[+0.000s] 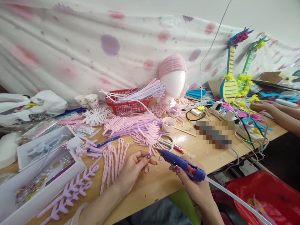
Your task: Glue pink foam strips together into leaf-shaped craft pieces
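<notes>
My left hand (136,167) is closed in a pinch on the lower stem of a pink pipe-cleaner leaf sprig (152,132), which points away from me. Wrapped round a blue hot glue gun (180,164), my right hand (193,184) keeps its nozzle just right of the left fingertips. A long clear glue stick (234,200) juts from the gun's back end. Scissors with pale handles (167,142) lie just beyond the nozzle. Twisted pink pipe-cleaner strips (112,162) rest left of my left hand, and lilac leaf sprigs (70,193) lie nearer the left edge.
A red basket (131,107) holds pipe cleaners, beside a white foam head (174,82). White boxes (77,165) of beads stand left. A paper cup (168,124), power strips (225,114) and cables lie right. Another person's hands (262,106) work at far right.
</notes>
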A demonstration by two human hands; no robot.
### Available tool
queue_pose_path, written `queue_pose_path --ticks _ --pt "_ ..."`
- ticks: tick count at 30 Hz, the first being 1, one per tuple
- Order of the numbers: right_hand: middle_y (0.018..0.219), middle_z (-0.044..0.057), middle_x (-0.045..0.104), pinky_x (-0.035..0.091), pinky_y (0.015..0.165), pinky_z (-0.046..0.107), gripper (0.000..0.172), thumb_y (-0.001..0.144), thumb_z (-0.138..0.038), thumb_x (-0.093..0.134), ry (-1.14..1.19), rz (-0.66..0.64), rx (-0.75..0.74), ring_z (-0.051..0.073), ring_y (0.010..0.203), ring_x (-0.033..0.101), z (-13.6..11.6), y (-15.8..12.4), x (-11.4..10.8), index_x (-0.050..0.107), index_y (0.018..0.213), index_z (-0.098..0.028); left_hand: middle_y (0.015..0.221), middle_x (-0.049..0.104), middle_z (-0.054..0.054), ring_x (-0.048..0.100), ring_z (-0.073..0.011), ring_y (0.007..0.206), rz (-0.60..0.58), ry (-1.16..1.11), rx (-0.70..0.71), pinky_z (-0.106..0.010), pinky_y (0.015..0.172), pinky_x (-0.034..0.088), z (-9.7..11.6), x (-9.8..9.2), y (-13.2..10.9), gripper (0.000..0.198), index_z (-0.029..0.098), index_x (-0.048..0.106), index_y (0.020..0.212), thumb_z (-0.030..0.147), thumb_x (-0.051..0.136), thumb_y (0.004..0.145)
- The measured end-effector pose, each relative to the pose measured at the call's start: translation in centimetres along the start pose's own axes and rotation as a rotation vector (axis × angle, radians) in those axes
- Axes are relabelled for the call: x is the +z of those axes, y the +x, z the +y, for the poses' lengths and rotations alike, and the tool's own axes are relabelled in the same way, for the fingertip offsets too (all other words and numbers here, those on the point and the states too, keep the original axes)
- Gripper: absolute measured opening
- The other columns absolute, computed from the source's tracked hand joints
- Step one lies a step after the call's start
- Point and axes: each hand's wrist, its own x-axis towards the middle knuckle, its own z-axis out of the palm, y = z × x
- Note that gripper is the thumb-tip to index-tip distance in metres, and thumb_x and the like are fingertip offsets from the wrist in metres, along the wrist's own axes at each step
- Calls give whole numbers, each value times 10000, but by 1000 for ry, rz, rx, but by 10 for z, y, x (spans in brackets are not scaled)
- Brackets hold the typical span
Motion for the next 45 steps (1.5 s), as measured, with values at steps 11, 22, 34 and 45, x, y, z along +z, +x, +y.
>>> queue_pose_path --ticks 11,22,34,45 --pt "575 -17 492 336 529 291 217 807 -331 635 -212 -144 -146 169 534 467 -2 3 6 534 646 -226 750 724 -71 457 -73 503 -21 39 -2 -244 554 354 -1 -1 0 314 129 613 843 406 728 751" --pt "587 -14 490 345 542 298 231 825 -345 619 -221 -143 -145 174 546 468 -2 4 7 525 648 -231 731 721 -66 446 -71 488 -14 34 -11 -243 542 340 -1 -1 -1 338 131 615 854 418 740 730" --pt "573 -21 465 322 515 287 245 815 -341 632 -230 -150 -132 161 520 440 -2 3 5 511 634 -229 762 723 -66 456 -69 499 -27 57 2 -242 554 351 -2 -3 0 294 131 606 854 388 717 766" --pt "567 -27 480 338 519 270 257 845 -372 598 -306 -206 -185 149 522 465 -8 6 3 508 663 -215 700 682 -26 450 -62 499 -38 60 18 -221 533 341 0 -3 1 282 129 612 830 390 704 775"
